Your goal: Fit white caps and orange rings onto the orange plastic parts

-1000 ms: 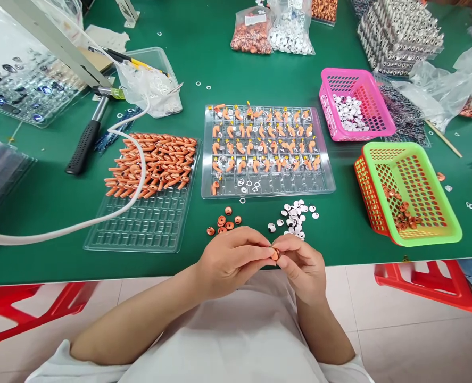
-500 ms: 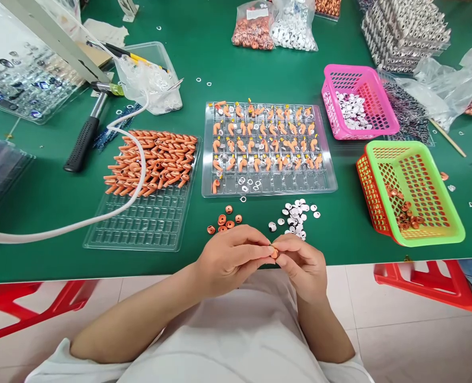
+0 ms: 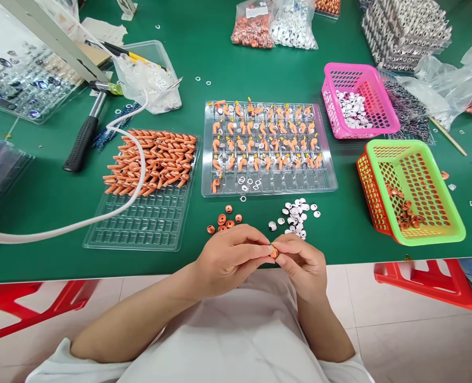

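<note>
Between the fingertips of both hands, close to the table's front edge, is a small orange-copper part [image 3: 274,252], mostly covered by the fingers. My left hand [image 3: 236,259] pinches it from the left, and my right hand [image 3: 304,264] grips its other side with thumb and fingers. Just beyond the left hand lie several round copper caps [image 3: 222,218]. Small white discs [image 3: 295,211] with dark spots are heaped beyond the right hand. Farther back stands a clear compartment tray [image 3: 329,183] of curved orange pieces, with white rings loose in its front row.
On the left are a tray [image 3: 132,229] of orange tubes, a white hose [image 3: 80,222] crossing it, and a hammer [image 3: 84,138]. To the right stand a pink basket [image 3: 357,69] of white discs and a green basket [image 3: 451,213] with copper caps. Filled bags [image 3: 253,32] lie behind.
Both hands keep almost the same place and grip. The small part between the fingertips appears slightly turned.
</note>
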Tool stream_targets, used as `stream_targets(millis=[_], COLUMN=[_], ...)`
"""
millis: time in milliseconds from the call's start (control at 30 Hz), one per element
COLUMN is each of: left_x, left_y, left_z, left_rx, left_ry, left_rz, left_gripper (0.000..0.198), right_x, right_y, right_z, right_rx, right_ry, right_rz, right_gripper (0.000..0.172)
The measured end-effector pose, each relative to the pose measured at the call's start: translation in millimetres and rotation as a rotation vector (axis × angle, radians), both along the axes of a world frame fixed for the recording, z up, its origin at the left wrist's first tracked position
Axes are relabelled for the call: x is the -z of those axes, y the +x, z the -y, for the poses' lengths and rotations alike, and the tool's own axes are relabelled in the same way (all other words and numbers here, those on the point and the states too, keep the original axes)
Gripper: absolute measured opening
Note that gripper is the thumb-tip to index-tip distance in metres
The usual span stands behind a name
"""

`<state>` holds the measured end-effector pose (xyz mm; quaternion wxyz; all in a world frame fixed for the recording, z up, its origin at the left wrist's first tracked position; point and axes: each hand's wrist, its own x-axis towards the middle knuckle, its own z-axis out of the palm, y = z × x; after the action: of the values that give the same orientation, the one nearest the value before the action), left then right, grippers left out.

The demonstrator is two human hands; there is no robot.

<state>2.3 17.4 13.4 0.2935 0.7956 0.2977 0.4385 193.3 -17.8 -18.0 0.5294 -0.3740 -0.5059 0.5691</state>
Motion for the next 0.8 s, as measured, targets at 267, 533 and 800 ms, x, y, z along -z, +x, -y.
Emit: stream_targets(millis=[267, 533, 800], left_x=[1.3, 2.0, 2.9], left_y=[-2.1, -3.5, -4.8], left_z=[0.1, 0.0, 0.4], left_rx=[0.011, 0.008, 0.013], left_ry=[-0.006, 0.011, 0.023], left_rz=[-0.003, -0.019, -0.031], left_gripper=[0.013, 0.013, 0.024], right_x=[-0.3, -2.7, -2.7], right_y=[0.9, 1.1, 3.4], right_z=[-1.1, -2.7, -1.1], right_rx=[0.008, -0.010, -0.030], right_ry=[0.012, 0.054, 0.101], right_rz=[0.046, 0.100, 0.182], right_gripper=[0.025, 0.029, 0.034])
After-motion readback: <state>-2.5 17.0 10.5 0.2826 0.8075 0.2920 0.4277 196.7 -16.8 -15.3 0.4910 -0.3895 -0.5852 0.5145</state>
